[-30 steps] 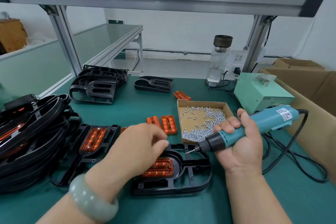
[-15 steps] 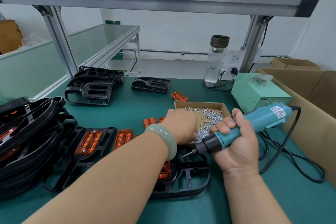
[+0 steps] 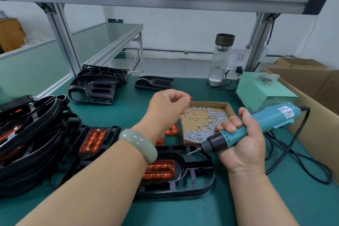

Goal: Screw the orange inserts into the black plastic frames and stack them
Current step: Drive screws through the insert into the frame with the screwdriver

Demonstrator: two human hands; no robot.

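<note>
a: where do we stand with the frame in hand?

b: the black frame [image 3: 194, 180] lies near the front edge of the table [image 3: 238, 211], with its orange insert [image 3: 159, 170] seated in it. our right hand [image 3: 242, 145] has its fingers wrapped round the electric screwdriver [image 3: 260, 123], and the bit hangs just over the frame's far rim.

a: and our left hand [image 3: 165, 108]?

b: it is raised by the left edge of the cardboard box of screws [image 3: 201, 121], with its fingers curled and the tips drawn together. we cannot tell whether a screw sits between them, as it would be too small to see.

a: so what could go wrong from here?

b: we think the screw itself is the main risk. a loose pinch could drop it among the frame's ribs. if it is set crooked on the bit, the driver could chew the plastic instead of biting straight. our left forearm also crosses over the insert, so a brush on the way back could shift it off its holes. the cord [image 3: 293, 154] trails toward the right edge of the table, and a snag there would tug the bit sideways.
</note>
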